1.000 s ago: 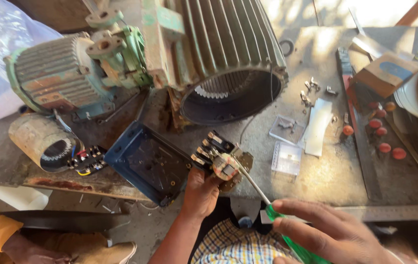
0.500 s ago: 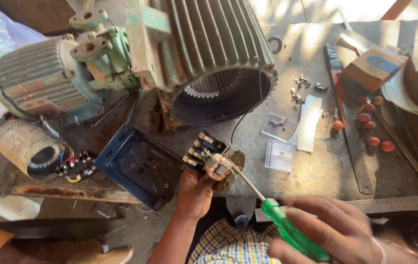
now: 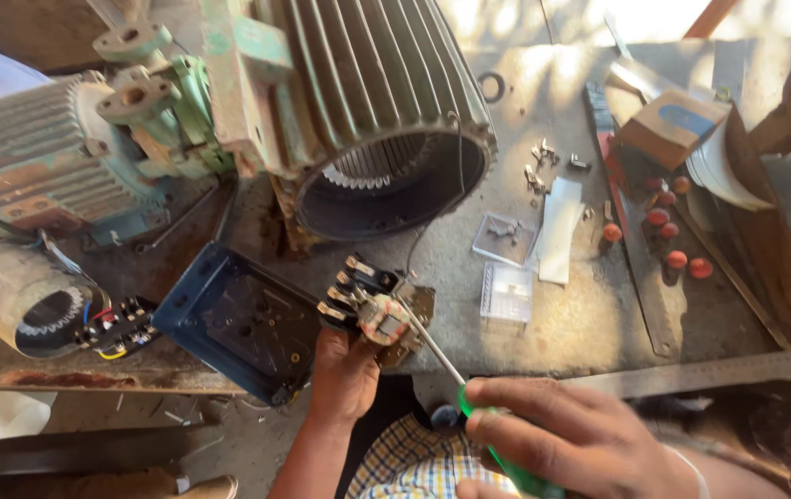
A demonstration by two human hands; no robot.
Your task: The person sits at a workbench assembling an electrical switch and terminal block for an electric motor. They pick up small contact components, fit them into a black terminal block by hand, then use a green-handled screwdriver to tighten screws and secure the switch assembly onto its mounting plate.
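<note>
A small terminal block [image 3: 372, 310] with dark lugs and a worn, reddish face is being held by the left hand [image 3: 344, 374] just off the near edge of the workbench [image 3: 543, 323], close beside the blue metal cover [image 3: 238, 323] that is lying open there. The fingers of that hand are being kept curled up around the block's underside, so it is being gripped firmly from below. A green-handled screwdriver [image 3: 451, 370] is being held in the right hand [image 3: 566, 439], whose fingers are being closed tightly round the handle; the tip is being pressed against the block's right side. The work is judged to be at an early or middle stage: the block is already off any housing and in hand, but its lugs and screws are still in place, so the fastening work on it appears unfinished. The screwdriver's long axis is being laid diagonally, from the handle at the lower right up to the tip at the upper left, pointing toward the large finned motor housing [image 3: 367, 111]. The block's row of lugs is being turned toward the far left.
</note>
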